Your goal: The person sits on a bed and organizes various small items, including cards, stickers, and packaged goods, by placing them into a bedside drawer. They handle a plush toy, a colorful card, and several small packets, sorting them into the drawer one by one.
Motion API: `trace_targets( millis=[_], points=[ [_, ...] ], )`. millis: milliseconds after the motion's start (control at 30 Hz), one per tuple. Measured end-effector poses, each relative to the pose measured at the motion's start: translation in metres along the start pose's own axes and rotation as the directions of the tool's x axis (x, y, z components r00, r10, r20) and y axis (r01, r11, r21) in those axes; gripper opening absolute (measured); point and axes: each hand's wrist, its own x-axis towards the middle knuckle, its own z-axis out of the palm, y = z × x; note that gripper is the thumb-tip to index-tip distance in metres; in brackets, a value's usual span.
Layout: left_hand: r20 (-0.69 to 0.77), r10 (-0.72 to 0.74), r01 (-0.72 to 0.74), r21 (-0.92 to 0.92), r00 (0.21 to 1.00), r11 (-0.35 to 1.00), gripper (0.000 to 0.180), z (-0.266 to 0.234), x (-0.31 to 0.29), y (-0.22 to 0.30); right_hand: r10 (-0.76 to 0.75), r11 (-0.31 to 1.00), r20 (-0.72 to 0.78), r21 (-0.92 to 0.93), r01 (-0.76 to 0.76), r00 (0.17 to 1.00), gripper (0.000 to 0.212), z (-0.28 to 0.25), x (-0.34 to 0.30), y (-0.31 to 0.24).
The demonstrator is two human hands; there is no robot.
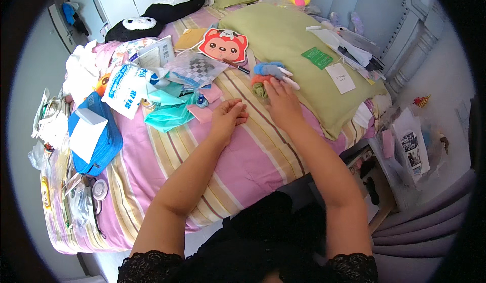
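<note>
My right hand (282, 103) lies flat on the striped pink bedsheet (243, 156), fingers stretched toward a small heap of felt pieces (266, 78) in blue, orange and green at the green pillow's (288, 35) edge; the fingertips touch the heap. My left hand (228, 116) rests on the sheet beside it, fingers loosely curled, holding nothing. A pink felt scrap (202, 112) lies just left of that hand.
Teal fabric (169, 112), plastic packets (126, 88), a checkered sheet (197, 68) and a red cartoon-face card (223, 45) crowd the bed's left half. A blue case with a white box (93, 136) sits at far left. Plush pandas (157, 14) lie at the headboard end. A cluttered nightstand (405, 151) stands right.
</note>
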Motion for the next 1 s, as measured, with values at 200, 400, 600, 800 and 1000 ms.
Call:
trace_targets(
  millis=[200,400,600,800,1000],
  points=[
    [0.141,-0.150,0.190,-0.344,0.979,0.920,0.042,-0.003,-0.006,0.024,-0.121,0.988,-0.054,0.090,0.125,0.991,0.015,-0.010,0.024,-0.041],
    [0.306,-0.178,0.308,-0.458,0.935,0.834,0.029,-0.016,0.003,0.016,-0.279,0.779,0.289,0.626,0.040,0.916,0.027,-0.025,0.034,-0.045],
    [0.296,-0.159,0.309,-0.578,0.942,0.755,0.028,-0.004,0.009,0.017,0.204,0.977,0.190,-0.106,-0.187,0.960,0.040,0.030,0.035,0.047],
    [0.311,-0.194,0.334,-0.503,0.930,0.797,0.031,-0.005,0.000,0.029,0.057,0.832,-0.242,0.547,0.088,0.969,0.035,-0.024,0.042,-0.026],
    [0.494,-0.313,0.500,-0.307,0.811,0.810,0.042,0.049,-0.058,0.061,-0.216,0.874,-0.209,0.394,0.284,0.954,0.035,-0.073,-0.032,-0.031]
  ],
)
